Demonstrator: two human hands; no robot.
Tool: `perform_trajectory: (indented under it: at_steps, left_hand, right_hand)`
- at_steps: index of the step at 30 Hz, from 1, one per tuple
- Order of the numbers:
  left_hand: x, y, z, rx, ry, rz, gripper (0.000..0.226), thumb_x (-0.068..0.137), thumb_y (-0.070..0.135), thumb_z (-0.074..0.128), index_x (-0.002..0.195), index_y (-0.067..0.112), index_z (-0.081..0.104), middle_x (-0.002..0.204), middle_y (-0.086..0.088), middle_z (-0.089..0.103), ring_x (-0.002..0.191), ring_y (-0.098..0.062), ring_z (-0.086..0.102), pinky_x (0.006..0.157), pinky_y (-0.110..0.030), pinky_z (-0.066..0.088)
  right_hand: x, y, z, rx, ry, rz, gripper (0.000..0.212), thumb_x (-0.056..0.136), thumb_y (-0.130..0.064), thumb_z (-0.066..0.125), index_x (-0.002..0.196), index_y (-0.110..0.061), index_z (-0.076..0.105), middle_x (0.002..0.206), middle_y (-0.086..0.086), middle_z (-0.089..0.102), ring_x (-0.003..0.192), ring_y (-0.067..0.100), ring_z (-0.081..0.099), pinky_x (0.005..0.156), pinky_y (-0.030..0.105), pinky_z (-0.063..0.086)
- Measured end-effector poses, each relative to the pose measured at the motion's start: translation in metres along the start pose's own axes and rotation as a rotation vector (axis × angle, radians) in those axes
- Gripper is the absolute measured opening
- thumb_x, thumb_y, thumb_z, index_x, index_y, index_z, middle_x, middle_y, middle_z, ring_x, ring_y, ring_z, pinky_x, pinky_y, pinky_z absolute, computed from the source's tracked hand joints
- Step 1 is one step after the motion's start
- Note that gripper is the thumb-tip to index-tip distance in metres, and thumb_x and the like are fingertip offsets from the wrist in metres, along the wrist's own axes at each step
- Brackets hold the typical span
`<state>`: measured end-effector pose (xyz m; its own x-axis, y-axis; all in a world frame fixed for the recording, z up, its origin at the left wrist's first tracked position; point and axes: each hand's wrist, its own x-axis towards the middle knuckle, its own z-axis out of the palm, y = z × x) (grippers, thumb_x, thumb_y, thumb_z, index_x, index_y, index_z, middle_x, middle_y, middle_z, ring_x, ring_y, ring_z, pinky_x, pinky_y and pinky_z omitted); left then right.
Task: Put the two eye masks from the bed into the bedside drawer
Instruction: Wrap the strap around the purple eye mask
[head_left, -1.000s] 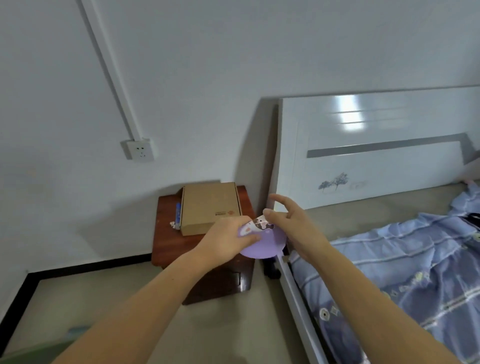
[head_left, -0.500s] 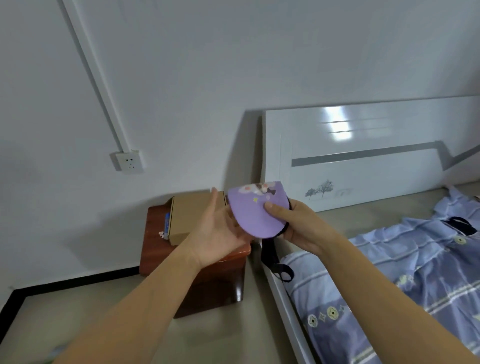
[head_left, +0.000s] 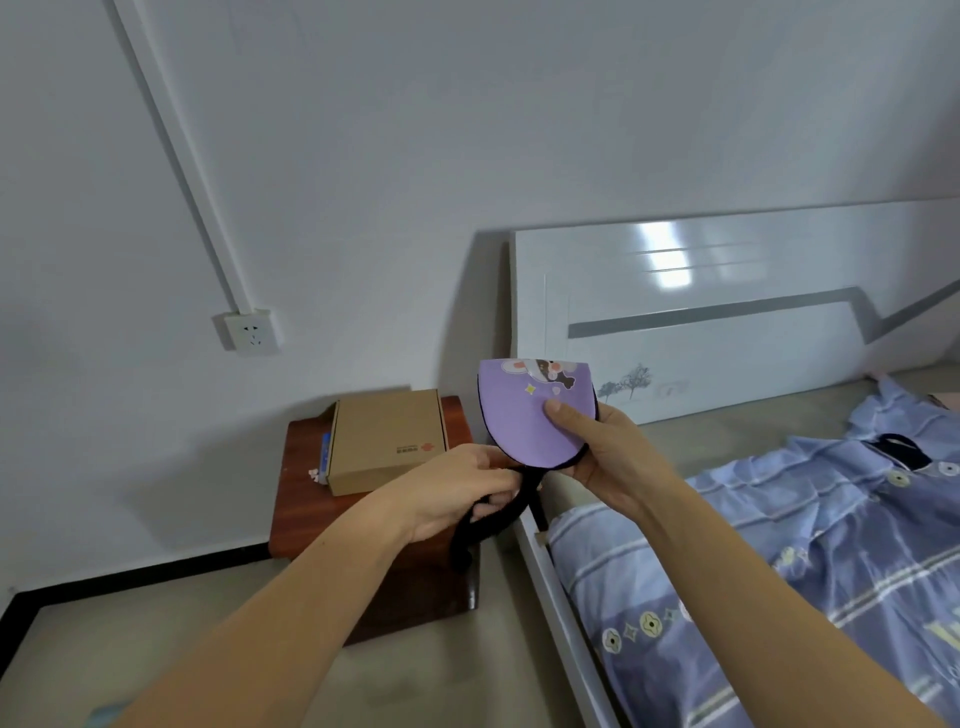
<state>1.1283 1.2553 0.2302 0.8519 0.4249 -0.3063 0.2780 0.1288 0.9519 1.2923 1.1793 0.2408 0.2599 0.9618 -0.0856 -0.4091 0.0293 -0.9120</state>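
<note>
Left hand (head_left: 457, 483) has dropped off the purple eye mask (head_left: 535, 410) to pinch its black strap (head_left: 498, 512), right hand (head_left: 597, 457) pinching the folded mask above the bedside cabinet (head_left: 311, 499), second mask (head_left: 901, 449) far right on the bed (head_left: 779, 545).

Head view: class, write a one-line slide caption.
Right hand holds a purple eye mask while left hand gathers its black strap above the nightstand.
</note>
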Motion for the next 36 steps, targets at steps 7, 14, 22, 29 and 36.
perform_trajectory:
  at_steps: [7, 14, 22, 29, 36]
  left_hand:
    - [-0.006, 0.021, 0.011, -1.182, -0.078, 0.214, 0.030, 0.087, 0.028, 0.044, 0.065, 0.013, 0.057, 0.036, 0.003, 0.042, 0.027, -0.007, 0.037, 0.031, -0.013, 0.029]
    - [-0.009, 0.004, 0.039, -0.130, -0.503, -0.318, 0.043, 0.091, 0.025, 0.028, 0.106, 0.006, 0.064, 0.111, -0.022, 0.069, 0.095, -0.024, 0.071, 0.068, -0.023, 0.056]
    - [0.022, 0.003, 0.003, -1.341, 0.409, 0.043, 0.026, 0.094, -0.010, 0.030, 0.108, -0.004, 0.050, 0.115, -0.024, 0.052, 0.092, -0.014, 0.068, 0.089, -0.020, 0.051]
    - [-0.009, 0.013, 0.020, -0.569, -0.041, 0.136, 0.044, 0.080, 0.016, 0.068, 0.121, 0.026, 0.057, 0.079, -0.009, 0.075, 0.056, -0.013, 0.069, 0.050, -0.018, 0.055]
    - [0.004, 0.007, 0.025, 0.499, 0.479, 0.227, 0.098, 0.085, 0.016, 0.065, 0.146, 0.037, -0.008, 0.086, -0.012, 0.069, 0.076, -0.017, 0.069, 0.072, -0.023, 0.055]
  right_hand:
    - [-0.005, -0.005, -0.020, -0.240, 0.260, -0.112, 0.008, 0.087, -0.016, 0.062, 0.095, -0.016, 0.065, 0.100, 0.009, 0.069, 0.086, 0.020, 0.068, 0.067, 0.030, 0.061]
    - [-0.005, -0.013, -0.009, -0.337, 0.283, -0.219, 0.010, 0.088, -0.014, 0.061, 0.085, -0.022, 0.067, 0.086, 0.002, 0.070, 0.075, 0.014, 0.068, 0.062, 0.030, 0.061]
    - [-0.006, 0.007, -0.005, -0.202, 0.294, -0.198, 0.012, 0.089, -0.014, 0.061, 0.094, -0.023, 0.066, 0.093, -0.004, 0.071, 0.086, 0.014, 0.068, 0.069, 0.032, 0.060]
    - [-0.001, 0.007, -0.006, -0.125, 0.384, -0.138, 0.020, 0.089, -0.012, 0.059, 0.108, -0.007, 0.063, 0.088, 0.004, 0.070, 0.075, 0.016, 0.069, 0.055, 0.026, 0.058]
    - [-0.005, 0.015, -0.006, 0.047, 0.365, -0.063, 0.028, 0.089, -0.005, 0.058, 0.115, -0.013, 0.052, 0.105, 0.006, 0.064, 0.095, 0.027, 0.064, 0.058, 0.029, 0.060]
